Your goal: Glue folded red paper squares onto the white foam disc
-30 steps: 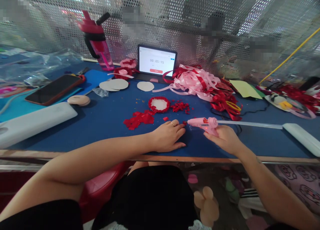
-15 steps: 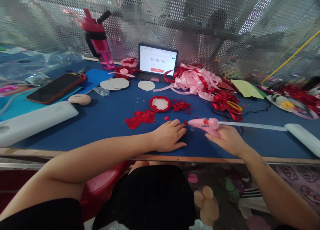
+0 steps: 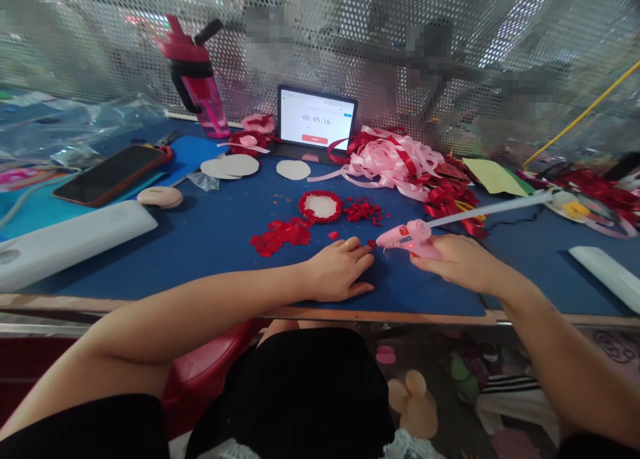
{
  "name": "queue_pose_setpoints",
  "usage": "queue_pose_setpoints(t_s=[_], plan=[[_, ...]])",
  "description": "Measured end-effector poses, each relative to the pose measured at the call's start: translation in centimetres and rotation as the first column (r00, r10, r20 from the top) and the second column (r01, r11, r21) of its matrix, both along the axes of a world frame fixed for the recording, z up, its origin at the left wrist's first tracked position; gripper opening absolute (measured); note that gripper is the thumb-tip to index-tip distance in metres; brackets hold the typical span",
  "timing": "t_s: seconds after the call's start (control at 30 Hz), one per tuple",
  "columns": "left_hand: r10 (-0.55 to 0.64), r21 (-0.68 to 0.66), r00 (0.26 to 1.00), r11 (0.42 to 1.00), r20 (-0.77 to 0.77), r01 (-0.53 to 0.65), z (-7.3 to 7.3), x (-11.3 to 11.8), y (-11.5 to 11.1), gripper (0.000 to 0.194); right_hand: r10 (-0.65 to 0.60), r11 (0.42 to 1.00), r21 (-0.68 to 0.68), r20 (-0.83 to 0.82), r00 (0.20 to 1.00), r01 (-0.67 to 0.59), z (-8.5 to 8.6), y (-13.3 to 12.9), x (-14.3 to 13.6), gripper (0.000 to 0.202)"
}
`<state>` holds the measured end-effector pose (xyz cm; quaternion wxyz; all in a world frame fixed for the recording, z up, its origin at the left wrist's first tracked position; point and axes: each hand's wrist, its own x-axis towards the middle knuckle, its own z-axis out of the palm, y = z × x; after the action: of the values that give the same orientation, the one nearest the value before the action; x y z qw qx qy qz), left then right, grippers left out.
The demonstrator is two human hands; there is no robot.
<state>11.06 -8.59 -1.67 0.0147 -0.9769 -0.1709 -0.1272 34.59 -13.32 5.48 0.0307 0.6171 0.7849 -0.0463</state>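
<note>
My right hand (image 3: 453,262) grips a pink glue gun (image 3: 410,239) with a long clear glue stick (image 3: 490,209) sticking out behind it. The gun's nozzle meets a small red piece (image 3: 371,244) at the fingertips of my left hand (image 3: 341,269). My left fingers are bent together around that piece, low over the blue table. Just beyond lies a white disc (image 3: 321,207) edged with red folded bits. Red ribbon squares (image 3: 281,236) are heaped to its left, and small red bits (image 3: 363,211) to its right.
Pink and red ribbons (image 3: 395,159) pile up behind, beside a tablet (image 3: 317,118) showing a timer. White discs (image 3: 293,170), a phone (image 3: 113,174), a pink bottle (image 3: 200,79) and a white bar (image 3: 75,246) stand or lie left. Another white bar (image 3: 610,276) lies right.
My right hand has tilted the glue gun, so the rear end of the glue stick has swung up and away from the right white bar. My left hand has hardly moved.
</note>
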Motion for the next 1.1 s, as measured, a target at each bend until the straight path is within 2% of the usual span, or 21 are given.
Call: queue_pose_setpoints(t_s=[0.1, 0.2, 0.4, 0.57, 0.67, 0.77, 0.87, 0.97, 1.1], plan=[[-0.011, -0.012, 1.000, 1.000, 0.008, 0.011, 0.1, 0.0, 0.0, 0.043, -0.073, 0.989, -0.136, -0.057, 0.996, 0.064, 1.1, 1.4, -0.2, 0.036], [-0.010, -0.009, 1.000, 1.000, 0.013, 0.010, 0.0, -0.1, 0.0, 0.043, -0.109, 0.968, -0.230, -0.043, 0.993, 0.096, 2.4, 2.9, -0.6, 0.038], [-0.014, -0.002, 1.000, 1.000, 0.026, 0.014, -0.2, 0.0, 0.1, 0.043, -0.051, 0.934, -0.351, 0.063, 0.997, 0.070, 4.6, 4.6, -2.3, 0.033], [-0.018, -0.001, 0.999, 1.000, 0.029, 0.018, -0.2, 0.0, 0.1, 0.043, -0.052, 0.933, -0.355, 0.028, 0.998, 0.059, 4.6, 4.6, -1.5, 0.038], [-0.015, -0.004, 1.000, 1.000, 0.022, 0.015, -0.2, 0.0, 0.1, 0.044, -0.097, 0.944, -0.326, -0.130, 0.987, 0.050, 4.8, 3.8, -0.2, 0.037], [-0.014, -0.010, 1.000, 1.000, 0.017, 0.014, -0.2, 0.0, 0.1, 0.044, -0.166, 0.974, -0.198, -0.276, 0.947, 0.113, 4.8, 2.8, 1.2, 0.045], [-0.006, -0.010, 1.000, 1.000, 0.005, 0.006, -0.1, 0.0, 0.1, 0.044, -0.216, 0.973, 0.000, -0.347, 0.913, 0.231, 3.5, 2.3, 2.7, 0.049], [0.002, 0.004, 1.000, 1.000, -0.004, -0.002, 0.1, 0.1, 0.0, 0.043, -0.203, 0.929, 0.207, -0.409, 0.890, 0.308, 0.6, 2.2, 4.1, 0.044], [-0.004, 0.001, 1.000, 1.000, -0.008, 0.004, 0.3, 0.0, 0.0, 0.042, -0.285, 0.853, 0.280, -0.460, 0.841, 0.441, -3.7, 2.5, 4.7, 0.041]])
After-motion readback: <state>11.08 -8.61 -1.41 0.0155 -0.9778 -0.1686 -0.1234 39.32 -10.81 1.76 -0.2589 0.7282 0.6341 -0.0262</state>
